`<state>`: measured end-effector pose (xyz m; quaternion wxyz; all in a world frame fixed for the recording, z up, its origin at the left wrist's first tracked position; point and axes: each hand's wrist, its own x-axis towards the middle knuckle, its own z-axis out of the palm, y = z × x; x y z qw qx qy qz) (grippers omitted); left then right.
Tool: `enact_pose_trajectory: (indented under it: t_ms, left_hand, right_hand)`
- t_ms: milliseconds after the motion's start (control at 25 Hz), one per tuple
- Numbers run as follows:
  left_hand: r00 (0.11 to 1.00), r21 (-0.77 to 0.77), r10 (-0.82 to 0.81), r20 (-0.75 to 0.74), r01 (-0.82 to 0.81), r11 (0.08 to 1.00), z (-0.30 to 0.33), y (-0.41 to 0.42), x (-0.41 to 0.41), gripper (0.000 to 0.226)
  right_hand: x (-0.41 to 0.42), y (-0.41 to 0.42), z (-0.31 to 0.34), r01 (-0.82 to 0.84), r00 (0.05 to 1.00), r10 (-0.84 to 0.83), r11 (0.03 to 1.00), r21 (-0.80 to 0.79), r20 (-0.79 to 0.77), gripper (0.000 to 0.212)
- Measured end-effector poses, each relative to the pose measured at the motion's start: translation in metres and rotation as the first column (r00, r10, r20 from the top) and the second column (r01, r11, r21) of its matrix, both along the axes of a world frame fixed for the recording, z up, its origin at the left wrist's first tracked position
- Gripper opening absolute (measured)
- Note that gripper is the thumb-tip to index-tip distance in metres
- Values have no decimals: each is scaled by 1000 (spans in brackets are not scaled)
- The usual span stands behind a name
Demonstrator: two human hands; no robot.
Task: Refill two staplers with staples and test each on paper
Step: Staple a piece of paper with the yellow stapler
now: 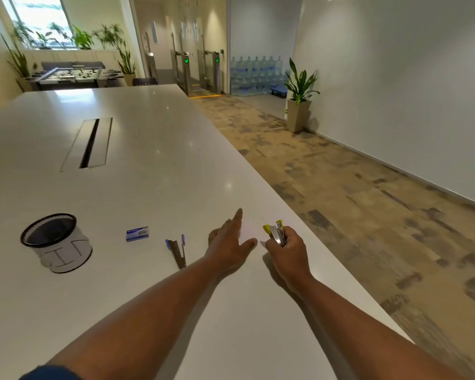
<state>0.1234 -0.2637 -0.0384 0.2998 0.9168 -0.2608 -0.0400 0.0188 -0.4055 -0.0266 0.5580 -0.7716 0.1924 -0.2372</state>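
Note:
My right hand grips a yellow stapler near the table's right edge, its yellow tips pointing away from me. My left hand lies flat with straight fingers on a white sheet of paper, which barely stands out from the white table. To the left, a blue stapler lies on the table with its top swung up. A small blue box of staples sits further left.
A black mesh cup wrapped in white paper stands at the left of the white table. A cable slot is set in the table's middle. The table's right edge drops to a carpeted floor.

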Motion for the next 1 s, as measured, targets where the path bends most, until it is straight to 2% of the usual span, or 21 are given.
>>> enact_pose_trajectory:
  t_ms: [80, 160, 280, 400, 480, 560, 680, 800, 1000]
  left_hand:
    - [999, 20, 12, 34, -13, 1000, -6, -1, -3, 88]
    - [997, -108, 79, 24, -76, 991, -7, -1, -8, 83]
    - [980, -312, 177, -90, -196, 930, 6, 5, -13, 69]
    - [966, -497, 147, -211, -235, 835, 28, 24, -20, 48]
    - [953, -615, 99, -285, -261, 744, 44, 44, -24, 33]
    - [918, -689, 43, -393, -325, 647, 61, 68, -29, 29]
    - [858, -740, -18, -514, -433, 515, 82, 109, -34, 24]
    - [838, -776, -54, -543, -477, 413, 93, 149, -44, 23]
    - [830, -756, 51, -556, -530, 385, 100, 199, -63, 21]
  right_hand:
    - [-1, -2, -2, -3, 1000, 3, 1000, 13, 0, 28]
    - [-2, -2, -2, -16, 1000, 16, 1000, 21, -6, 24]
    - [-2, -2, 0, -25, 1000, 26, 997, 68, -11, 17]
    - [0, 3, 8, -25, 999, 30, 984, 177, -23, 11]
    - [4, 17, 20, -58, 998, 64, 967, 248, -16, 18]
    - [10, 39, 36, -121, 993, 116, 937, 326, 35, 22]
    - [18, 78, 64, -246, 969, 219, 872, 424, 111, 15]
    - [24, 120, 83, -410, 912, 374, 799, 440, 169, 10]
    - [25, 180, 98, -595, 803, 561, 747, 297, 198, 13]
